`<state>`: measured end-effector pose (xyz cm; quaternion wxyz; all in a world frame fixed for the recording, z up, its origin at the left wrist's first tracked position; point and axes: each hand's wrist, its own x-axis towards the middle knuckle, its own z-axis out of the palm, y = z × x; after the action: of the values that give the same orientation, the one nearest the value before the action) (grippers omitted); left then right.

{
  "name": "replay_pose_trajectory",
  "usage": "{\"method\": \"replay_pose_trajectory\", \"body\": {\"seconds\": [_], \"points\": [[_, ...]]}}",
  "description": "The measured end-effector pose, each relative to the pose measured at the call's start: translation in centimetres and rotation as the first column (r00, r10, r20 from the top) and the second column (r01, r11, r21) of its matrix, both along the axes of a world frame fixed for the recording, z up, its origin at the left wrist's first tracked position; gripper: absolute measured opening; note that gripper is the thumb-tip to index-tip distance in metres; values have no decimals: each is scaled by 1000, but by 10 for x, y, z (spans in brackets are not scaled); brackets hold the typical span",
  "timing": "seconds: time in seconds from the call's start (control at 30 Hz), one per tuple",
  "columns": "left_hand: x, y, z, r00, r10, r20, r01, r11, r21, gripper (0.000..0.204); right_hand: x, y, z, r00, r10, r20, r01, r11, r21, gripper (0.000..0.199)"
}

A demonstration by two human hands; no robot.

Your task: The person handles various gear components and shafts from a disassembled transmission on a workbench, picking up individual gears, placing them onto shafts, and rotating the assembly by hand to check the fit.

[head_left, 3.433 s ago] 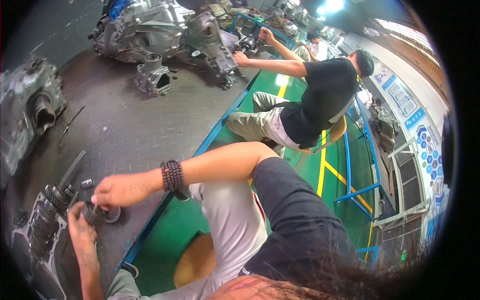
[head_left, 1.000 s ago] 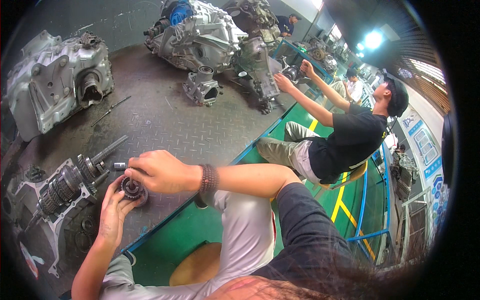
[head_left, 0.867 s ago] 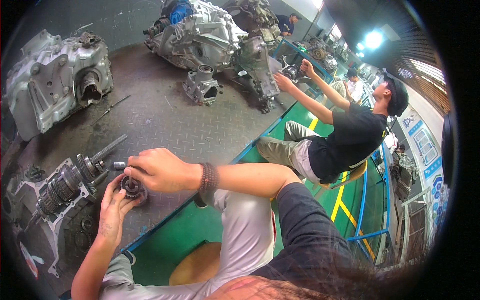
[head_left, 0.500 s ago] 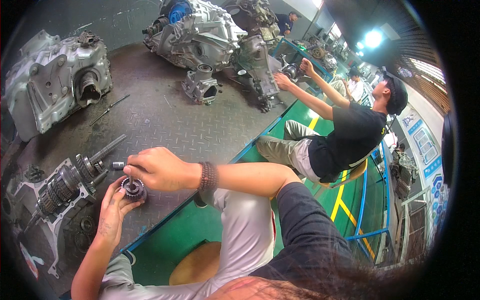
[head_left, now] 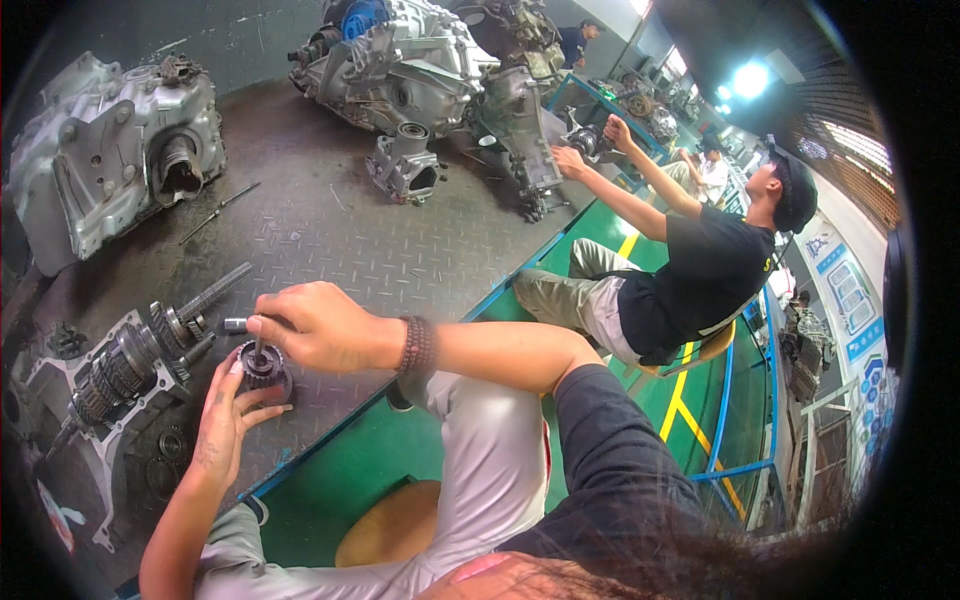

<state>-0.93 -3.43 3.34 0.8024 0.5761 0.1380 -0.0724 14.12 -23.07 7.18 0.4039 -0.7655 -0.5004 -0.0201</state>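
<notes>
Workshop surface (head_left: 340,235), dark tread plate, spans left half of frame. Silver housing (head_left: 110,160), upper left. Geared shaft (head_left: 115,380) in open casing (head_left: 100,465), lower left. Right hand (head_left: 325,325), left of centre: fingers pinched tight on slim rod. Left hand (head_left: 215,425): fingers part-curled, holding side of toothed gear (head_left: 264,372), lower left. Slim rod (head_left: 260,347) stands in gear's middle; sideways push could tip gear from left hold. Metal cylinder (head_left: 235,325), nearby, could roll if knocked.
</notes>
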Motion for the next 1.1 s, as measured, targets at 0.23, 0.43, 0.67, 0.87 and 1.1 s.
{"method": "replay_pose_trajectory", "body": {"seconds": [0.23, 0.43, 0.67, 0.87, 1.1], "points": [[1, -4, -2, 998, -54, 31, 47, 979, 198, 79, 0, 0, 0, 999, 46, -15, -46, 998, -33, 33], [2, -3, 4, 994, -102, 35, 96, 984, 149, 70, 1, -3, 3, 958, 153, -244, -147, 988, 44, 33], [0, -3, 9, 982, -113, 150, 94, 988, 126, 61, 10, 0, -3, 756, 236, -611, -115, 966, 230, 39], [0, 5, 7, 995, -33, 97, 37, 999, -31, 66, 14, 1, -9, 572, 311, -759, -86, 943, 321, 40], [-1, 8, 3, 972, -121, 203, 151, 979, -138, 65, 2, 3, -12, 305, 184, -934, 46, 977, 208, 39]]}}
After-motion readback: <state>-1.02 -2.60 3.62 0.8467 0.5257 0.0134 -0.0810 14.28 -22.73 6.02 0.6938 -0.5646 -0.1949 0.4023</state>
